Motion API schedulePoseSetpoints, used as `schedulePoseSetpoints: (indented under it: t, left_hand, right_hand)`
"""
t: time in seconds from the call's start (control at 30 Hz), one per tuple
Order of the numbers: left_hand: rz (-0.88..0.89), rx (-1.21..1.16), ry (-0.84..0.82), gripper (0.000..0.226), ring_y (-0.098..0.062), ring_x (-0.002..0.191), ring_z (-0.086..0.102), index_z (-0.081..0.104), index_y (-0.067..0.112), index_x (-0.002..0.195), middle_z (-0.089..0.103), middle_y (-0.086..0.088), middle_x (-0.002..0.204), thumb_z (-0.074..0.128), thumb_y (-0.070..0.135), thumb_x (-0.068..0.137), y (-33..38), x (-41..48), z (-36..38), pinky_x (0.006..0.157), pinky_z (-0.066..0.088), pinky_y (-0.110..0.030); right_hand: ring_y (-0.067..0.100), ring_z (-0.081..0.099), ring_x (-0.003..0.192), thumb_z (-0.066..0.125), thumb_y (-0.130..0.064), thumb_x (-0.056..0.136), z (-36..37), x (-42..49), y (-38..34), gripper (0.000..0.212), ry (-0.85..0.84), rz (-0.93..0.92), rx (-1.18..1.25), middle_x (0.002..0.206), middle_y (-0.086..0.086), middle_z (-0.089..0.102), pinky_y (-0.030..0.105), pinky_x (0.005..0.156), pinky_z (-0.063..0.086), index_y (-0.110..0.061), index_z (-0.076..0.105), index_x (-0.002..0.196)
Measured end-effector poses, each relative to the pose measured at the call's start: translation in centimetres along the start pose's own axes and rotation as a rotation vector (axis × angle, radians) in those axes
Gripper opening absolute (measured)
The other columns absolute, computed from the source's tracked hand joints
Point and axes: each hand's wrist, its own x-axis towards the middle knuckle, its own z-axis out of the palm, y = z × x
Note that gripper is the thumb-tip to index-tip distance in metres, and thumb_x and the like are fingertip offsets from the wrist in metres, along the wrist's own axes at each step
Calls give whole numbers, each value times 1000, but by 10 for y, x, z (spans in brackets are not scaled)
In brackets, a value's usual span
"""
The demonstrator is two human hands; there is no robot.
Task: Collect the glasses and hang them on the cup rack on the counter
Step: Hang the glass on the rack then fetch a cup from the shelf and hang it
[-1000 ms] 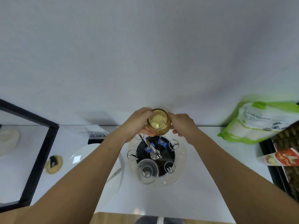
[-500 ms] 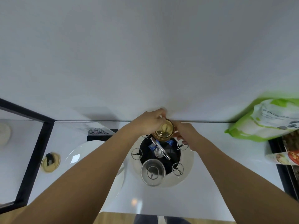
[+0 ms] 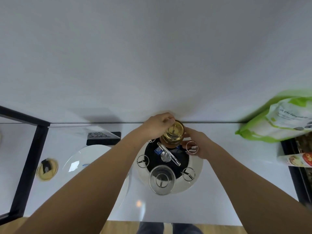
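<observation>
- Cup rack (image 3: 195,180) stands on the white counter (image 3: 228,191) by the wall, pegs pointing up so inverted glasses drain.
- Clear glass (image 3: 161,179) already hangs mouth-down on the near peg.
- Amber glass (image 3: 173,135) sits inverted over the far peg, apparently being seated.
- Left hand (image 3: 156,126) and right hand (image 3: 195,145): each grip closed around the amber glass, steadying it.

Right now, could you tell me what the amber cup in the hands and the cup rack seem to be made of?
The amber cup looks like tinted glass: see-through, glossy, with a rack peg showing through its base. The cup rack seems to be a smooth white base, plastic or ceramic, with shiny chrome-like metal wire prongs. The clear glass already hung looks like plain transparent glass.
</observation>
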Motion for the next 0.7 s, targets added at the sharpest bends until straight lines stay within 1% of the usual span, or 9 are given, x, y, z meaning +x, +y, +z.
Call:
schedulePoseSetpoints:
  t: [0.07,0.13,0.2,0.3,0.37,0.47,0.57,0.63,0.7]
  left_hand:
    - [-6,-54,5,28,-20,108,60,61,29,121,63,5,108,41,39,103,0,-1,0,96,50,-40]
    - [-8,-79,3,30,-20,109,59,61,27,123,63,4,111,41,36,104,0,-3,-2,98,50,-42]
    - [-8,-94,2,31,-19,114,58,61,25,126,62,4,116,42,34,104,-1,-4,-2,101,48,-42]
    - [0,-118,25,32,-15,118,54,59,27,130,58,6,123,44,35,103,0,-8,-3,102,46,-36]
    - [24,-95,70,33,-10,115,50,57,28,132,57,6,128,44,36,103,2,-11,-5,95,41,-27]
    - [68,-49,159,33,-8,109,48,57,27,133,58,1,128,46,34,102,8,-17,-9,90,33,-22]
    - [115,-27,224,33,-9,99,54,57,28,132,56,1,124,49,34,100,15,-24,-16,84,37,-22]
    - [143,-18,259,32,-2,89,56,57,31,130,55,5,121,51,35,99,19,-31,-22,76,38,-17]
    - [159,-28,277,30,4,85,54,58,31,128,54,6,118,52,34,99,22,-38,-26,72,36,-12]
  right_hand:
    - [17,71,60,73,-60,76,1,-1,0,52,11,30,-16,93,9,73,29,57,49,-14,64,97]
    - [24,68,84,72,-62,75,0,-2,0,54,25,51,-33,105,11,72,33,63,47,-15,64,102]
    - [28,64,95,70,-63,76,0,-4,-1,58,35,60,-42,111,12,70,35,68,47,-14,64,107]
    - [26,61,82,67,-61,80,0,-9,-3,56,67,39,-34,106,11,67,36,71,48,-13,64,107]
    - [22,55,71,64,-57,85,-2,-13,-5,47,126,-1,-21,98,9,65,36,69,45,-13,64,101]
    - [21,57,76,61,-51,88,-6,-22,-11,41,201,-74,-58,95,7,66,36,70,43,-13,66,101]
    - [21,58,83,60,-49,89,-6,-36,-16,38,231,-178,-89,98,5,65,35,70,42,-14,65,105]
    - [22,61,92,62,-48,89,-4,-45,-18,34,272,-256,-103,102,2,66,35,72,43,-17,65,105]
    - [21,61,90,63,-48,88,-1,-56,-20,29,306,-317,-136,99,3,66,34,71,44,-21,63,97]
